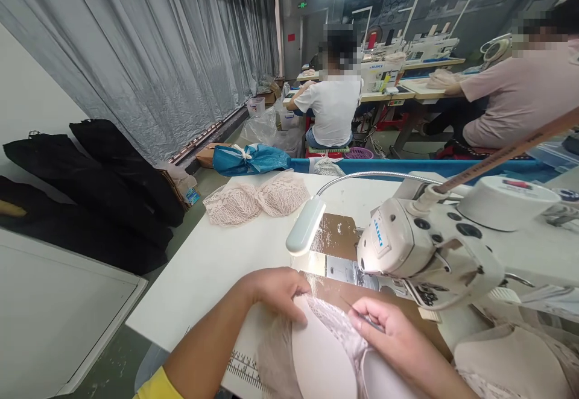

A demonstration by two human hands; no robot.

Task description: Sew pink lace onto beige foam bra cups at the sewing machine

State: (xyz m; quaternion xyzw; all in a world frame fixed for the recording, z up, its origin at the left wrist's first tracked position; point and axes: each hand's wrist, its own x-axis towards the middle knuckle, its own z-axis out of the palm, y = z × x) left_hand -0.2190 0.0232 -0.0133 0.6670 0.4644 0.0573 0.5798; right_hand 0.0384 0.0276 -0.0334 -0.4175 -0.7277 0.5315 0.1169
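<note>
A pale pink lace bra (323, 351) with smooth moulded cups lies at the front edge of the sewing table. My left hand (278, 293) pinches its upper edge between thumb and fingers. In my right hand (384, 323) is a slim, pointed metal tool (371, 323), its tip directed up and left over the lace. The tool's exact kind is hard to make out. My right wrist passes above the second cup. Just beyond both hands stands a white sewing machine (425, 248) with a metal plate (346, 269) beside its base.
Another lace bra (257, 199) lies at the table's far edge. A lamp (306, 227) on a bendable neck hangs over the table (194, 272). More cups (511, 357) are at right. Ahead, two people sit at other machines; black bags (104, 188) lean at left.
</note>
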